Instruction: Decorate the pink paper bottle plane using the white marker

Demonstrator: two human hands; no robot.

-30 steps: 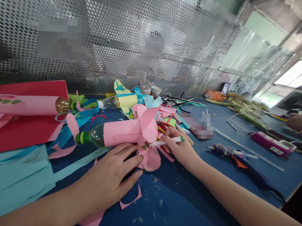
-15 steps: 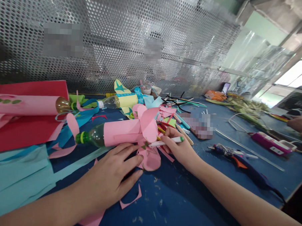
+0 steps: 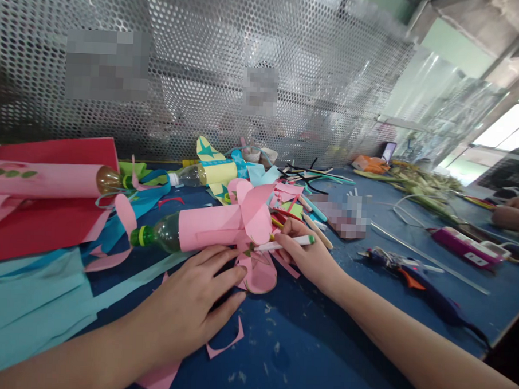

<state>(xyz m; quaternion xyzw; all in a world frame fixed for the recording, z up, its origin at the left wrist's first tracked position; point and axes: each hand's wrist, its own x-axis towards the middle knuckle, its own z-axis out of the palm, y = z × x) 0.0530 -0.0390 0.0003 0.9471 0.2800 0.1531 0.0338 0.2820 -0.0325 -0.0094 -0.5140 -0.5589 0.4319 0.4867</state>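
Note:
A plastic bottle (image 3: 168,236) with a green neck lies on its side, wrapped in pink paper (image 3: 210,224) with rounded pink fins at its right end. My right hand (image 3: 302,251) pinches a white marker with a green end (image 3: 303,240). Its tip meets a small green shape (image 3: 249,249) on the lower pink fin (image 3: 260,275). Spread and resting, my left hand (image 3: 204,289) has its fingertips on that fin beside the drawn shape. The thumb is stretched out just below the fin, near a curved pink paper scrap (image 3: 227,345).
Left lie another pink-wrapped bottle (image 3: 49,179), red sheets (image 3: 85,147) and light-blue paper (image 3: 31,299). A yellow-wrapped bottle (image 3: 220,172) sits behind. At right are a glue gun (image 3: 423,282), a purple power strip (image 3: 466,246) and another person's hand (image 3: 514,212). A perforated metal screen (image 3: 196,71) backs the table.
My hands, the marker and the bottle stay almost in place. At the far right, the other person's hand has shifted slightly.

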